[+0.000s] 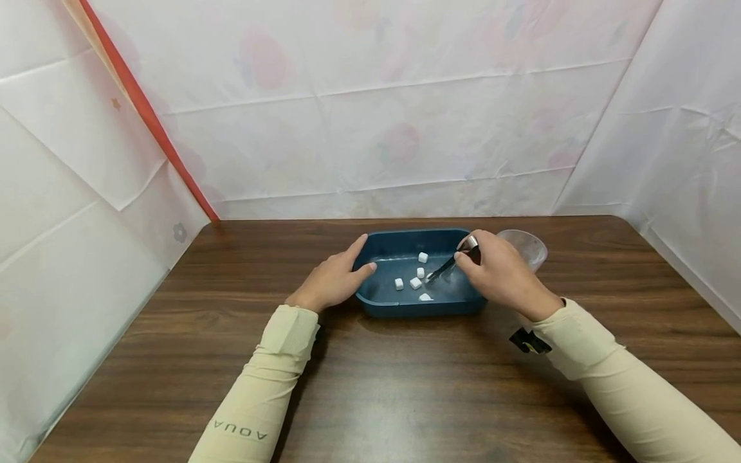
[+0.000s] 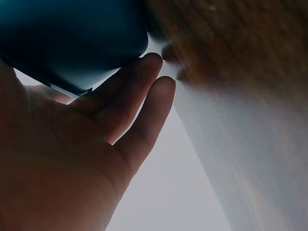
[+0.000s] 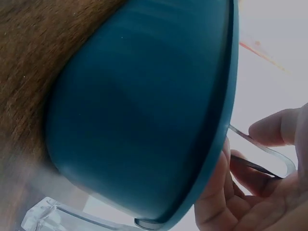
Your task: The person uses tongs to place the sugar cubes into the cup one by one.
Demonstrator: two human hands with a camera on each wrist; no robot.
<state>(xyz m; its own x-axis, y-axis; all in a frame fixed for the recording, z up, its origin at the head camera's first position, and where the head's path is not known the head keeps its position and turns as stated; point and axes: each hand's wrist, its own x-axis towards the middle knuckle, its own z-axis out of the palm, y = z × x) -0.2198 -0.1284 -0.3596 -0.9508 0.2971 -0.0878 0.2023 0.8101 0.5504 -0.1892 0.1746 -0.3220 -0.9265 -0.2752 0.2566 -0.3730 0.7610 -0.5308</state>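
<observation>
While the L hand (image 1: 332, 276), fingers fairly straight & spread, touches the L end of a dark-blue rectangular tray (image 1: 422, 309) w/ rounded corners, the R hand (image 1: 500, 273) pinches small shiny metal tongs (image 1: 444, 268), tips down inside the tray, next to sev. small white cubes (image 1: 415, 283). Tray sits on the brown wood-grain bench (image 1: 370, 386); its front wall partly hides the nearest cube. R hand blocks pt. of tray's R end & a clear see-through container (image 1: 525, 247) just beyond.
</observation>
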